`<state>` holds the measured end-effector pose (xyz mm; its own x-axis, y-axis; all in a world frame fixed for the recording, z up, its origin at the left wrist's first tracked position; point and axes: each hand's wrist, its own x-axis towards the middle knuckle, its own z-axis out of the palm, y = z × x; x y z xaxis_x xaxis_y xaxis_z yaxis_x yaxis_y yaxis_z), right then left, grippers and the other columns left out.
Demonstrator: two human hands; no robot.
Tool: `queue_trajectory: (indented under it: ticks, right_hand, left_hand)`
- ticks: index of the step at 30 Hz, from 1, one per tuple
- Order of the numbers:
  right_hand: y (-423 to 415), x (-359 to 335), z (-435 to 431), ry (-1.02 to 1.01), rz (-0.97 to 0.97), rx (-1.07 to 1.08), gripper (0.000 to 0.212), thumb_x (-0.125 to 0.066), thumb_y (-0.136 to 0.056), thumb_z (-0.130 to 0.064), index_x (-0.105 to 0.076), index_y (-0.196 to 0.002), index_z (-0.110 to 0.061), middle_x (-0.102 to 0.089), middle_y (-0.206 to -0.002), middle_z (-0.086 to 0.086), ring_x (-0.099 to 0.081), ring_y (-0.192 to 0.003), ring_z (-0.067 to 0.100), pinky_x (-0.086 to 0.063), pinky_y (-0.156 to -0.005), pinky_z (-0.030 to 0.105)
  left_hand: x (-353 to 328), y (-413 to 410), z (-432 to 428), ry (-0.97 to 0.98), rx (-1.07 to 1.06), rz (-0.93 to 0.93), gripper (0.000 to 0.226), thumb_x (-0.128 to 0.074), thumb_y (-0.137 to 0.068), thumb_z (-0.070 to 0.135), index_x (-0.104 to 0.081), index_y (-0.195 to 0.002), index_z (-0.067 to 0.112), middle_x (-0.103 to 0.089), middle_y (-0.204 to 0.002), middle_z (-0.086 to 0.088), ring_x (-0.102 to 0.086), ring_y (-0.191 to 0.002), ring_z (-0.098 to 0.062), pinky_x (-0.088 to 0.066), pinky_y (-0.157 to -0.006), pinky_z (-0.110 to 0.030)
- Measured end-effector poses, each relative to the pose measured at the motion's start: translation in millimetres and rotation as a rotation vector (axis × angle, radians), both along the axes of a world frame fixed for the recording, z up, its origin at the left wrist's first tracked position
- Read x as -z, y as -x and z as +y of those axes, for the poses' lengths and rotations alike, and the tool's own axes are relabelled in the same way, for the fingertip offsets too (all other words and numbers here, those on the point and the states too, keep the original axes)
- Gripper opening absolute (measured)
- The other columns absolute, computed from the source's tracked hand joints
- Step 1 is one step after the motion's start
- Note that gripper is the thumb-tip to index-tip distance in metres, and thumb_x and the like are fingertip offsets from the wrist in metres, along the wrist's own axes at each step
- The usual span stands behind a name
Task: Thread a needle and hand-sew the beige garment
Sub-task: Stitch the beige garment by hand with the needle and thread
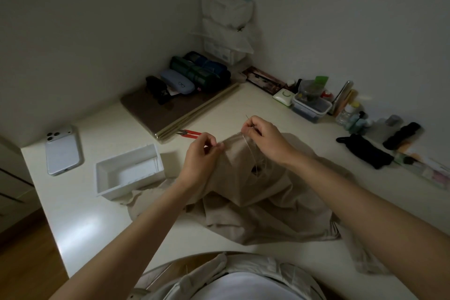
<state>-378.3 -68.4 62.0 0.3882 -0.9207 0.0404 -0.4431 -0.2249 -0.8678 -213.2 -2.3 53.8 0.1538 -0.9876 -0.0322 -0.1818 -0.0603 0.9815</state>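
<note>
The beige garment [263, 192] lies crumpled on the white table, with one fold lifted up between my hands. My left hand [199, 158] pinches the raised edge of that fold at its left end. My right hand [263, 136] is closed on a thin needle [248, 118] whose tip pokes up above the fingers, right at the top edge of the fabric. A pale thread [252, 156] runs down from the right hand across the cloth.
Red thread snips [190, 133] lie just beyond my left hand. A white open box [129, 170] and a white phone [63, 151] sit to the left. Cases on a brown board [170, 107] stand at the back, with jars and small containers [309, 102] along the right wall.
</note>
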Motion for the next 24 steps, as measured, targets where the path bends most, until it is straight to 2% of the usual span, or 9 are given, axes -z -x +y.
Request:
queue_trajectory:
  ticks: [4, 8, 12, 16, 21, 24]
  right_hand:
    - [-3.0, 0.1, 0.1, 0.004, -0.015, -0.013, 0.008, -0.049, -0.098, -0.016, -0.054, -0.093, -0.012, -0.054, -0.08, -0.011, -0.051, -0.066, -0.014, -0.039, -0.063, 0.005]
    - [-7.6, 0.5, 3.9, 0.028, -0.001, -0.052, 0.007, -0.048, -0.098, -0.016, -0.053, -0.093, -0.013, -0.054, -0.081, -0.012, -0.051, -0.071, -0.015, -0.04, -0.067, 0.005]
    - [-10.5, 0.2, 5.3, 0.056, 0.007, -0.07, 0.008, -0.049, -0.098, -0.016, -0.053, -0.093, -0.012, -0.054, -0.079, -0.01, -0.05, -0.067, -0.012, -0.04, -0.065, 0.007]
    - [-9.8, 0.7, 4.9, 0.073, 0.015, -0.068, 0.009, -0.05, -0.097, -0.016, -0.054, -0.093, -0.01, -0.054, -0.079, -0.009, -0.051, -0.069, -0.008, -0.04, -0.066, 0.007]
    - [-11.3, -0.3, 4.8, 0.064, 0.02, -0.073, 0.011, -0.051, -0.097, -0.015, -0.056, -0.094, -0.006, -0.056, -0.08, -0.008, -0.051, -0.069, -0.008, -0.04, -0.066, 0.007]
    - [-12.2, -1.0, 4.8, 0.062, 0.033, -0.09, 0.01, -0.051, -0.097, -0.014, -0.056, -0.095, -0.005, -0.055, -0.08, -0.01, -0.052, -0.071, -0.011, -0.04, -0.067, 0.005]
  left_hand:
    - [-8.8, -3.8, -4.3, -0.119, -0.012, 0.102, 0.013, -0.058, -0.094, 0.022, -0.05, -0.092, 0.012, -0.057, -0.095, -0.007, -0.054, -0.082, -0.013, -0.046, -0.059, -0.011]
    - [-15.9, -7.7, -5.6, -0.187, 0.057, -0.005, 0.032, -0.056, -0.091, 0.043, -0.064, -0.099, 0.014, -0.065, -0.094, 0.001, -0.061, -0.085, -0.012, -0.046, -0.069, -0.017]
    - [-14.8, -10.2, -5.7, -0.135, 0.115, -0.189, 0.024, -0.057, -0.093, 0.036, -0.07, -0.089, 0.016, -0.067, -0.087, -0.001, -0.062, -0.084, -0.017, -0.048, -0.075, -0.026]
    - [-15.5, -13.7, -7.7, -0.116, 0.129, -0.227, 0.015, -0.057, -0.094, 0.028, -0.067, -0.088, 0.02, -0.066, -0.092, 0.001, -0.06, -0.089, -0.012, -0.048, -0.081, -0.024]
    - [-15.5, -5.3, -10.2, -0.166, 0.073, -0.088, 0.014, -0.049, -0.098, 0.021, -0.06, -0.093, 0.014, -0.06, -0.093, -0.003, -0.055, -0.087, -0.015, -0.045, -0.08, -0.024]
    - [-14.6, -2.9, -8.8, -0.211, 0.07, -0.048, 0.026, -0.051, -0.097, 0.029, -0.065, -0.098, 0.008, -0.064, -0.1, -0.014, -0.059, -0.093, -0.027, -0.048, -0.089, -0.036]
